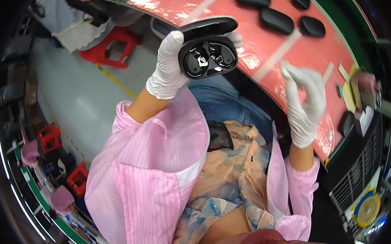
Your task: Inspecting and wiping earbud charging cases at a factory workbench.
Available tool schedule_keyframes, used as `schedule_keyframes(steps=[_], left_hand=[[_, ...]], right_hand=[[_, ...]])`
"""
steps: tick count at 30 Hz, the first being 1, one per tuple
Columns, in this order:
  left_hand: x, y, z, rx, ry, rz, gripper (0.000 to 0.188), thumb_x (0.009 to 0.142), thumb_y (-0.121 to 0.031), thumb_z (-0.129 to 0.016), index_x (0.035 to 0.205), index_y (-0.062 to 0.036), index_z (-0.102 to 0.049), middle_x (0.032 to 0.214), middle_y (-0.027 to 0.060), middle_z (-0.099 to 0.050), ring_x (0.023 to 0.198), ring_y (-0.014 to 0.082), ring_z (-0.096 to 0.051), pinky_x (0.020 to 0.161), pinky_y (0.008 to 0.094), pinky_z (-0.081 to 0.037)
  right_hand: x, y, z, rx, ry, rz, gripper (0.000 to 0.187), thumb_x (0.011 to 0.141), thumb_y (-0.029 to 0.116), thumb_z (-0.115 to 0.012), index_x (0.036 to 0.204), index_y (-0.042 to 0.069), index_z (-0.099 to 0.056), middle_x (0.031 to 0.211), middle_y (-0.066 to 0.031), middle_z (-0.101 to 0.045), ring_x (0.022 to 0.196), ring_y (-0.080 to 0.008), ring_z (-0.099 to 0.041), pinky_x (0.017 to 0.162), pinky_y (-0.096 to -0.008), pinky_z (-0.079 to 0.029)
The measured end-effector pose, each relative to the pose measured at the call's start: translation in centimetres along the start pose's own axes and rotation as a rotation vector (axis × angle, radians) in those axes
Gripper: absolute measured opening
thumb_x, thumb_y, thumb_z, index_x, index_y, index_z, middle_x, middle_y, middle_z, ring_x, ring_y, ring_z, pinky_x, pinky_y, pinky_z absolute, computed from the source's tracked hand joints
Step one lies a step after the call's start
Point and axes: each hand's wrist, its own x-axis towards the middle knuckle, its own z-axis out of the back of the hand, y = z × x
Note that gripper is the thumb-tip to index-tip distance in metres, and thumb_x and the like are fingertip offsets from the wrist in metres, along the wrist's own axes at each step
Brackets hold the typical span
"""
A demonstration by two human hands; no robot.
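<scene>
My left hand (168, 65), in a white glove, grips a glossy black earbud case (208, 72) from its left side, with fingertips showing past its far right edge. The case's lid (207, 28) is raised. Inside lie two black ear-hook earbuds, one on each side, with bright glints on them. Off to the right, my gloved right hand (308, 101) is held up over the edge of the red-topped table, apart from the case. Its thumb and forefinger come together in a pinch; whatever may be between them is too small to tell.
Several closed black cases (276, 21) rest on the red table mat (262, 46). One more black case (346, 124) lies by small boxes at the right. A red stool (112, 46) stands on the grey floor to the left, beside a person's light clothing.
</scene>
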Motion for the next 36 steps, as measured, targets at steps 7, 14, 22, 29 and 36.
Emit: schedule_keyframes(steps=[7, 14, 22, 29, 36], left_hand=[[2.3, 2.9, -5.6, 0.001, 0.189, 0.028, 0.091, 0.082, -0.070, -0.053, 0.133, 0.0058, -0.049, 0.120, 0.0213, -0.062, 0.106, 0.0270, -0.065, 0.092, 0.0369, -0.054], [2.8, 4.1, -7.7, -0.005, 0.248, 0.141, 0.090, 0.081, -0.067, -0.057, 0.134, 0.0053, -0.048, 0.119, 0.0198, -0.062, 0.106, 0.0265, -0.064, 0.090, 0.0365, -0.054], [2.3, 4.4, -8.0, 0.053, 0.203, 0.210, 0.081, 0.086, -0.062, -0.053, 0.130, 0.0066, -0.052, 0.116, 0.0188, -0.064, 0.104, 0.0234, -0.065, 0.089, 0.0336, -0.054], [2.4, 4.1, -9.0, 0.117, 0.116, 0.319, 0.087, 0.078, -0.071, -0.059, 0.126, 0.0011, -0.054, 0.114, 0.0153, -0.065, 0.100, 0.0259, -0.066, 0.089, 0.0354, -0.055], [2.6, 5.1, -8.5, -0.041, 0.223, 0.276, 0.067, 0.092, -0.054, -0.048, 0.126, 0.0037, -0.058, 0.110, 0.0157, -0.067, 0.098, 0.0215, -0.066, 0.090, 0.0312, -0.052]], right_hand=[[0.4, 0.9, 2.5, -0.151, 0.190, 0.322, 0.035, 0.066, -0.007, -0.068, 0.098, 0.007, -0.072, 0.080, -0.0060, -0.059, 0.073, -0.0230, -0.057, 0.064, -0.0318, -0.046], [-1.7, 0.1, 3.0, -0.048, 0.126, 0.222, 0.031, 0.068, -0.005, -0.069, 0.096, 0.008, -0.072, 0.078, -0.0052, -0.058, 0.075, -0.0225, -0.057, 0.066, -0.0326, -0.046], [-1.3, -1.4, 3.3, -0.194, 0.024, 0.280, 0.032, 0.067, -0.005, -0.068, 0.095, 0.009, -0.072, 0.077, -0.0045, -0.059, 0.075, -0.0231, -0.059, 0.068, -0.0331, -0.047], [-1.9, -1.4, 3.8, -0.259, 0.176, 0.380, 0.032, 0.063, 0.002, -0.072, 0.094, 0.012, -0.072, 0.077, -0.0010, -0.054, 0.073, -0.0206, -0.058, 0.063, -0.0333, -0.049], [-1.3, -2.1, 6.0, -0.362, 0.017, 0.285, 0.040, 0.064, -0.008, -0.070, 0.099, 0.011, -0.072, 0.087, -0.0034, -0.061, 0.079, -0.0208, -0.060, 0.067, -0.0332, -0.048]])
